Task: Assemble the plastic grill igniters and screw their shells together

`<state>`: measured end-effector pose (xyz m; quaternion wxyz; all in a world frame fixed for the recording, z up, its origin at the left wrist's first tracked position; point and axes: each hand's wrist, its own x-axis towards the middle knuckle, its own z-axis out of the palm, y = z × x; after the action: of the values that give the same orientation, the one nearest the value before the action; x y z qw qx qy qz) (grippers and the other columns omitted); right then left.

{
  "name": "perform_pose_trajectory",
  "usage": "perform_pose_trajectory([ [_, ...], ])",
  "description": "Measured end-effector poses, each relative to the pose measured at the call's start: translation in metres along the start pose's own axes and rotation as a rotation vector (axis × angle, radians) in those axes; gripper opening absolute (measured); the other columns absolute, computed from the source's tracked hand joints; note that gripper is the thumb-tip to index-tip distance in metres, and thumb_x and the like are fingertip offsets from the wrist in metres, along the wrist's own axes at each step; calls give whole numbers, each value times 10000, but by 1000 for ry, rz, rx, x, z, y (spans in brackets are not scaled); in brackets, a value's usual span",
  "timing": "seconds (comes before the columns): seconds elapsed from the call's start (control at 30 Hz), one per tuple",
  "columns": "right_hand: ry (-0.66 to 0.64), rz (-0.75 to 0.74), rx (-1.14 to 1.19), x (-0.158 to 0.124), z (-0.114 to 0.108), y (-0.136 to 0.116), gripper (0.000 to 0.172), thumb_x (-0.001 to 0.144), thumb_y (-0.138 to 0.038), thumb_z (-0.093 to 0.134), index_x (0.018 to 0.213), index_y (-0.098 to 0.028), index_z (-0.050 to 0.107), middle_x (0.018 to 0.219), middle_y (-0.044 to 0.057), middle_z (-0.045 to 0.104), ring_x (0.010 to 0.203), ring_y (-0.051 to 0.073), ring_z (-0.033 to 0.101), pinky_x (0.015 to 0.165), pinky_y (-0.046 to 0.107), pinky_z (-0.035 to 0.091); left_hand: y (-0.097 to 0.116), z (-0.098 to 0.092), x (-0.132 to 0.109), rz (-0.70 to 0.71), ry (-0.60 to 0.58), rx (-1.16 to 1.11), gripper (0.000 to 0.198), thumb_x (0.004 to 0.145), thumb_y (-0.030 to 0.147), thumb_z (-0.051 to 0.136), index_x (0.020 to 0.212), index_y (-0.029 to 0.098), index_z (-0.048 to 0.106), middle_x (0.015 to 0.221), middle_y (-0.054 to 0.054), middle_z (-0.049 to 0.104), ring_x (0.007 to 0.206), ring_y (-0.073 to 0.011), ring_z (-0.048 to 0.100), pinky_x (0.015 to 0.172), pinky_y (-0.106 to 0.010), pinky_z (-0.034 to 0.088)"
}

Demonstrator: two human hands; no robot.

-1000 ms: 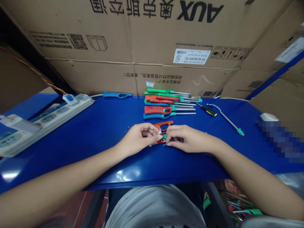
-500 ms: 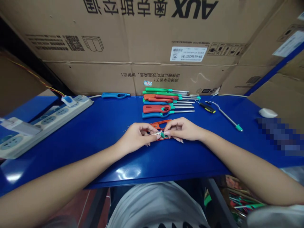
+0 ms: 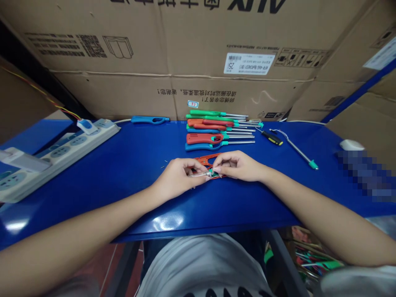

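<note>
My left hand (image 3: 177, 178) is closed on a slim, clear-and-white lighter insert (image 3: 200, 174), held between thumb and fingers. My right hand (image 3: 243, 166) pinches a small green plastic piece (image 3: 213, 173) at the insert's right end, beside thin white wire. Both hands are low over opened orange lighter shells (image 3: 205, 159), which lie on the blue table and are partly covered by the fingers. Beyond them is a row of assembled stick lighters (image 3: 202, 139) in red, blue and green, their metal rods pointing right.
A power strip (image 3: 66, 150) runs along the left. To the right lie a black-and-yellow screwdriver (image 3: 272, 138), a loose metal rod with a green end (image 3: 298, 151) and a white object (image 3: 352, 145). A blue lighter shell (image 3: 150, 120) rests near the cardboard (image 3: 123, 95) at the back.
The view has tilted slightly downward. My hands stay together over the orange shells; the fingers of my right hand have shifted a little around the green piece, and more of the insert shows.
</note>
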<state>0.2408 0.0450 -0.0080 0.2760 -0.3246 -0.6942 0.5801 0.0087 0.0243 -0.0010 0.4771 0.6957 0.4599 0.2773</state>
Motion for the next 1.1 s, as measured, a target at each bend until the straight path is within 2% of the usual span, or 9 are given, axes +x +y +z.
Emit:
perform_pose_trajectory([
  [0.17, 3, 20, 2, 0, 0, -1, 218, 844, -325, 746, 908, -126, 686, 704, -22, 651, 597, 66, 560, 571, 197, 429, -2, -1, 1, -10, -5, -47, 234, 749, 350, 804, 872, 155, 764, 648, -8, 707, 484, -87, 543, 474, -193, 424],
  [0.47, 22, 37, -39, 0, -1, -3, 267, 823, -365, 757, 905, -113, 720, 651, -26, 630, 535, 57, 488, 514, 199, 384, 4, -2, 5, -102, 12, -175, 293, 708, 349, 831, 881, 130, 744, 709, -10, 709, 488, -78, 564, 452, -192, 500],
  [0.63, 19, 26, -34, 0, -2, 1, 294, 833, -390, 749, 907, -108, 712, 651, -19, 629, 540, 58, 505, 486, 185, 373, 2, -3, 5, -90, 2, -184, 300, 709, 350, 836, 886, 125, 743, 709, -9, 706, 480, -67, 556, 447, -183, 498],
  [0.9, 17, 58, -58, -3, -2, -2, 309, 871, -415, 712, 901, -108, 696, 638, -21, 637, 393, 29, 441, 363, 174, 324, -2, -2, 4, -79, -3, -170, 273, 741, 333, 829, 898, 127, 742, 715, -18, 717, 497, -71, 566, 468, -181, 497],
  [1.1, 24, 54, -84, -3, 0, -6, 316, 868, -414, 717, 927, -104, 710, 640, -16, 650, 387, 29, 440, 356, 176, 327, -3, -2, 4, -57, -4, -183, 266, 735, 336, 837, 878, 133, 741, 744, -21, 727, 495, -67, 560, 463, -179, 492],
])
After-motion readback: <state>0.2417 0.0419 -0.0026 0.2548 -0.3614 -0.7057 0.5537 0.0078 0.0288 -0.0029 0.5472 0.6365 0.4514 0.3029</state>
